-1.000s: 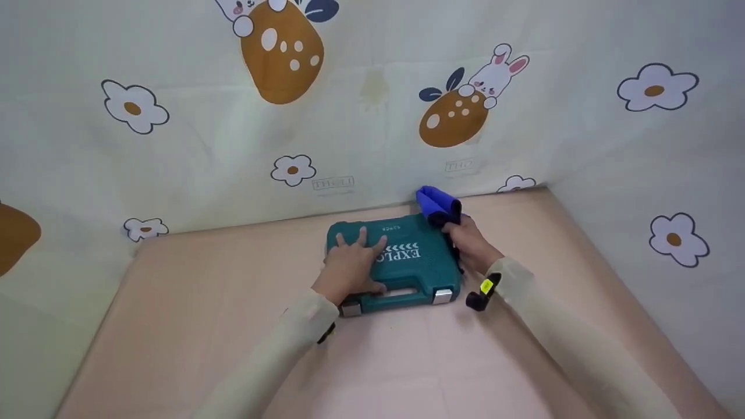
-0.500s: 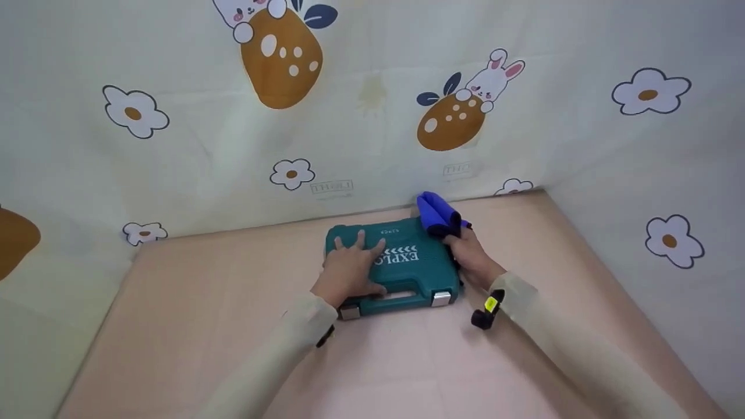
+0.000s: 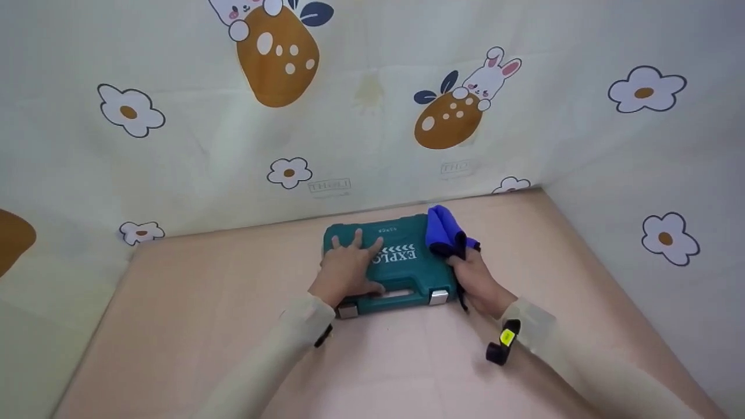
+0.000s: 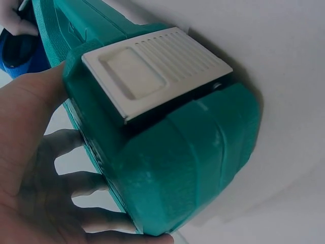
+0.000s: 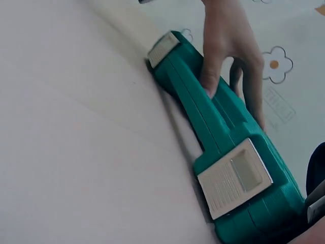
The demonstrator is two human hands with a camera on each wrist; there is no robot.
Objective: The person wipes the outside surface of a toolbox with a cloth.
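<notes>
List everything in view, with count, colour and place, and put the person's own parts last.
case: one, teal, on the tabletop
handle: one, teal, case's near side
latches: two, silver, flanking the handle
cloth: one, blue with black edging, at the case's right side
tabletop: one, pinkish beige, under the case
patterned backdrop: pale, behind and beside the tabletop; panel count unclear
wrist pieces: two, black, at the cuffs
sleeves: two, pale, on the arms
left hand: one, resting on the case
right hand: one, holding the cloth
</notes>
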